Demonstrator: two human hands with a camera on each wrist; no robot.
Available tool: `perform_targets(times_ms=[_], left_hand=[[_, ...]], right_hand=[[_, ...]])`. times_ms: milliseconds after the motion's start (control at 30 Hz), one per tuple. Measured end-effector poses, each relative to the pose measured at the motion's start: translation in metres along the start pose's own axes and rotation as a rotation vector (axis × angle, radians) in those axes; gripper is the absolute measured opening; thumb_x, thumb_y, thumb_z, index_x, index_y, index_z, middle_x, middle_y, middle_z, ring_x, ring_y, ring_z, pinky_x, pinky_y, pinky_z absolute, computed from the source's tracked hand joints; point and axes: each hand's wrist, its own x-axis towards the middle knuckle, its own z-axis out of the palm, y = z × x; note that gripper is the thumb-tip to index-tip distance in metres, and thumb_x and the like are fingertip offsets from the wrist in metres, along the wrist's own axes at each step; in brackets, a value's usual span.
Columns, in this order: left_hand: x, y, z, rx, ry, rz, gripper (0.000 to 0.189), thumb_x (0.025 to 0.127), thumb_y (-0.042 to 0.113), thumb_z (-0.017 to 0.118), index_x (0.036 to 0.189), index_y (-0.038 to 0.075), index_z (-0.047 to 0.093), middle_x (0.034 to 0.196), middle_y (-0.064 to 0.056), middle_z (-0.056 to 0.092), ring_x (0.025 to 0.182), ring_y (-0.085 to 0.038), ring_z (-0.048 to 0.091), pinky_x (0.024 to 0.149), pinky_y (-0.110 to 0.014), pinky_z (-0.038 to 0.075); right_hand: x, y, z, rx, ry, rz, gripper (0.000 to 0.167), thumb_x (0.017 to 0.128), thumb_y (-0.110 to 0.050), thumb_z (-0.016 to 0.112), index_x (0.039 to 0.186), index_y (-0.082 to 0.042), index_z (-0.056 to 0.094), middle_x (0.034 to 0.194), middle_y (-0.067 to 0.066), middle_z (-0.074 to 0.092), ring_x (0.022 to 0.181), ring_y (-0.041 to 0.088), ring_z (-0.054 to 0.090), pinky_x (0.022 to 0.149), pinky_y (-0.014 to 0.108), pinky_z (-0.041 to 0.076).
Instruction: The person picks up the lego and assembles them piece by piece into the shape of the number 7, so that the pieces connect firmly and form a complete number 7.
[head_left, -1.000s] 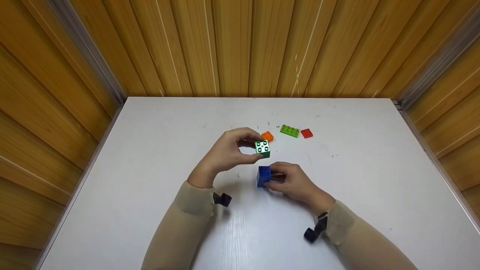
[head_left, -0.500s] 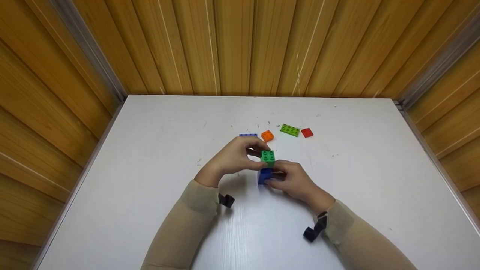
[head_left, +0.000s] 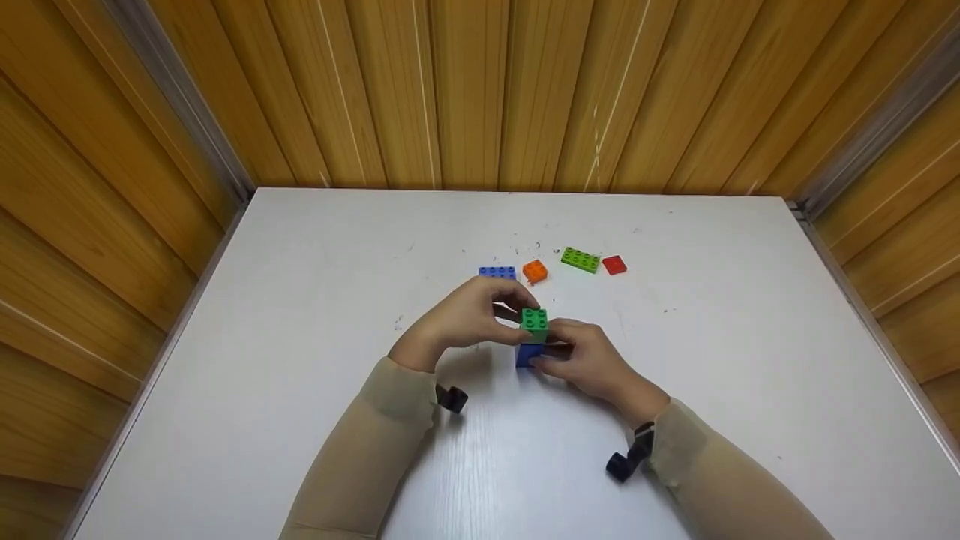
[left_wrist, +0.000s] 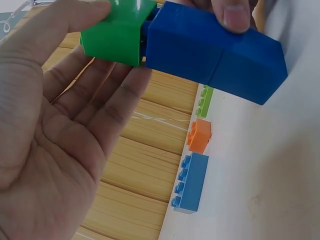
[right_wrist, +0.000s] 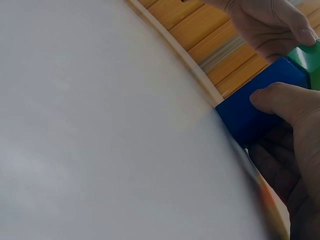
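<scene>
Glossy green plastic block [left_wrist: 112,40], smooth blue plastic blocks [left_wrist: 185,47], wood-look panels [head_left: 465,97], cloth sleeves [head_left: 352,457]

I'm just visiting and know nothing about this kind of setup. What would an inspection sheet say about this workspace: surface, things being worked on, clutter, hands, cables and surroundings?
Surface: white table with small dark marks.
Job's things: green brick above a dark-blue stack; a narrow gap shows between them in the left wrist view.
Clutter: light-blue brick, orange brick, lime brick and red brick, lying beyond the hands.
Hands: left hand holds the green brick; right hand grips the dark-blue stack.
Cables: nothing seen.
Surroundings: wood-patterned walls on three sides, with metal strips at the corners.
</scene>
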Motion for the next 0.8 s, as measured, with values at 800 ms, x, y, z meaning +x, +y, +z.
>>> perform_targets(times_ms=[800], left_hand=[[0.0027, -0.0066, 0.0040, -0.007, 0.032, -0.063, 0.029, 0.087, 0.005, 0.096, 0.112, 0.012, 0.084, 0.120, -0.002, 0.085, 0.111, -0.017, 0.083, 0.103, -0.038, 0.069]], right_hand=[[-0.0005, -0.0017, -0.0017, -0.015, -0.008, 0.036, 0.043, 0.094, -0.010, 0.091, 0.136, -0.014, 0.082, 0.129, 0.002, 0.083, 0.123, 0.019, 0.079, 0.109, 0.030, 0.064]])
